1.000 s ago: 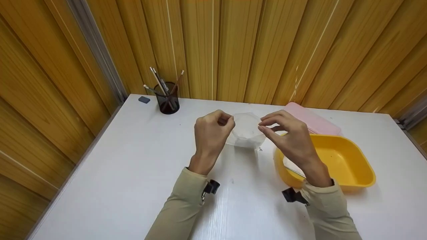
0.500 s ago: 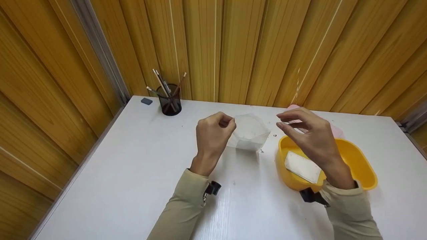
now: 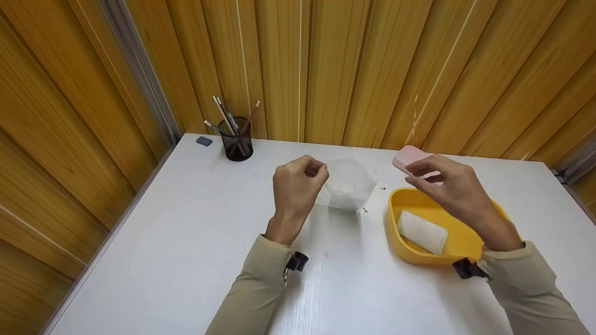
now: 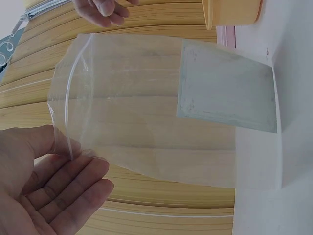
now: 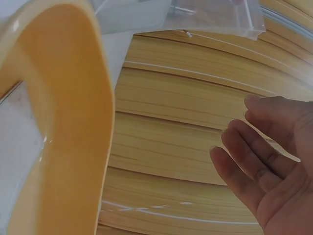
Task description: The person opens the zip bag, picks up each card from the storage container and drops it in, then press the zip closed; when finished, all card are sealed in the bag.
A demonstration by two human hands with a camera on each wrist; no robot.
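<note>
My left hand (image 3: 297,200) pinches the top edge of a clear zip bag (image 3: 351,174) between thumb and fingers, beside its zip strip in the left wrist view. Upright on the table, the bag has its mouth spread. A pale grey-white rectangular piece (image 4: 227,85) shows at its bottom. My right hand (image 3: 458,193) is over the yellow bin (image 3: 396,246), apart from the bag, fingers loosely bent with nothing between them. Inside the bin lies a flat white rectangular piece (image 3: 423,232), its material unclear.
Behind the bin lies a pink lidlike object (image 3: 409,156), partly covered by my right hand. A black mesh cup (image 3: 237,146) of pencils and a dark blue-grey block (image 3: 204,141) stand at the back left. Wood-patterned panels (image 3: 326,70) border the white table (image 3: 186,242).
My right hand has left the bag's rim and moved right over the bin, baring the white piece inside. My left hand keeps its pinch on the bag.
</note>
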